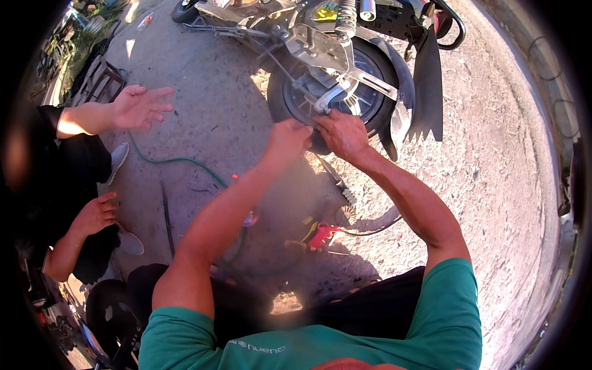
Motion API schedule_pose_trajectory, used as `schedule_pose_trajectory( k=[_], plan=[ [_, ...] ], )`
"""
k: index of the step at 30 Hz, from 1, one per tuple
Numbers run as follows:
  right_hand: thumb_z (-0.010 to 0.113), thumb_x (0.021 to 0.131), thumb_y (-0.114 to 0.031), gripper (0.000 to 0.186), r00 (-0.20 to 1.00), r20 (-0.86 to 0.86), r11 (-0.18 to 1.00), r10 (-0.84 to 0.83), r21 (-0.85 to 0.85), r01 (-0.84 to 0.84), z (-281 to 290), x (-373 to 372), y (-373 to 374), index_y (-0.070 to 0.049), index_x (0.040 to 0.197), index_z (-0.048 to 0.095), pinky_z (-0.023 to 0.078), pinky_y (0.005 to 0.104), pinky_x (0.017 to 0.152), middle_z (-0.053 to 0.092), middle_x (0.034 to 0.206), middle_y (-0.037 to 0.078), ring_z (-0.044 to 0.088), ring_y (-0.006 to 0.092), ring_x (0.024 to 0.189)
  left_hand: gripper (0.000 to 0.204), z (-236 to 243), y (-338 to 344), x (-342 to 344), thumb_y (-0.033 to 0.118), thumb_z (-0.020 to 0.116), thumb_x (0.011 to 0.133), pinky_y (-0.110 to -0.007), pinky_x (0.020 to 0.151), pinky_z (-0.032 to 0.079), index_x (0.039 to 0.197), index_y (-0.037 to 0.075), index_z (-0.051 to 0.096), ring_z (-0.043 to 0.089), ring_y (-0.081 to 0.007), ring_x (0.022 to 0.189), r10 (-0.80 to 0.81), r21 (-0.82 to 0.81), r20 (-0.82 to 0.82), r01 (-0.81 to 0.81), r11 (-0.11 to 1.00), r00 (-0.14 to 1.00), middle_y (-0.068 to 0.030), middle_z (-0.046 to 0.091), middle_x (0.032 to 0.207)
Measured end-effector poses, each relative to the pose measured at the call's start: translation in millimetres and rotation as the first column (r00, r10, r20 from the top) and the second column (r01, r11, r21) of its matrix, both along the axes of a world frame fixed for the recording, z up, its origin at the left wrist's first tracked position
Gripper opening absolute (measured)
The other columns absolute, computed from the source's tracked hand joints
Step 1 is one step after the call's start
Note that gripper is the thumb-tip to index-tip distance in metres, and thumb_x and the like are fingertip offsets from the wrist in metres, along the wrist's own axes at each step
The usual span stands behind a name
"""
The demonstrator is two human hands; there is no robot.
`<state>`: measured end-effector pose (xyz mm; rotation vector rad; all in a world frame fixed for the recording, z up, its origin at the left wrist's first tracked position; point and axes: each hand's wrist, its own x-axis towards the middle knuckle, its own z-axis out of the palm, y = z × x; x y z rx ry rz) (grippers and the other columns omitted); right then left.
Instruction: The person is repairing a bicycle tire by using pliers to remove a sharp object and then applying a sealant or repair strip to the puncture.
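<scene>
A motorcycle's rear wheel (364,102) stands on the dirt ground, with a silver swingarm (345,68) and a black mudflap (427,92) around it. Both my hands meet at the lower left rim of the tire. My left hand (288,139) is closed against the tire edge beside a small metal part (320,106). My right hand (343,132) presses its fingers on the tire next to it. What the fingers grip is hidden.
Another person crouches at the left, one hand (140,106) spread open above the ground, the other (95,214) near a knee. A green hose (179,161) snakes across the ground. A red air tool (320,234) and a metal tool (339,182) lie below my arms.
</scene>
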<state>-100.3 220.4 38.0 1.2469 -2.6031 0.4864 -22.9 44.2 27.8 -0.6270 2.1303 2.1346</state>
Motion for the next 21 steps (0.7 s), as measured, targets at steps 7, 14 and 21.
schedule_pose_trajectory(
  k=[7,14,21],
  plan=[
    [0.068,0.086,-0.019,0.025,1.0,0.021,1.0,-0.013,-0.012,0.013,1.9,-0.4,-1.4,-0.017,0.11,0.076,0.059,0.0414,0.072,0.067,0.091,0.008,0.072,0.0285,0.082,0.017,-2.0,-3.2,-13.4,0.018,0.069,0.096,-0.032,0.047,0.044,0.094,0.001,0.067,0.059,-0.0167,0.053,0.039,0.359,0.217,-0.117,0.926,0.975,-0.0083,0.068,0.073],
    [0.068,0.086,-0.018,0.024,0.999,0.031,0.999,-0.029,-0.03,0.03,0.4,-0.7,-2.8,-0.017,0.108,0.077,0.059,0.0424,0.072,0.068,0.091,0.009,0.072,0.0292,0.083,0.019,-3.1,6.0,-12.3,0.018,0.069,0.095,-0.032,0.048,0.043,0.093,0.0,0.067,0.057,-0.0151,0.054,-0.06,-0.453,-0.157,-0.018,0.891,0.986,-0.0086,0.067,0.072],
    [0.067,0.087,-0.021,0.023,0.997,0.065,1.0,-0.029,0.004,0.029,3.9,-0.3,-1.7,-0.017,0.108,0.077,0.059,0.0422,0.072,0.069,0.093,0.009,0.072,0.0295,0.083,0.021,0.8,6.4,-10.9,0.021,0.07,0.092,-0.048,0.068,0.054,0.098,0.001,0.066,0.072,-0.0357,0.077,-0.059,-0.488,-0.071,0.016,0.873,0.996,-0.0192,0.072,0.083]
  ],
)
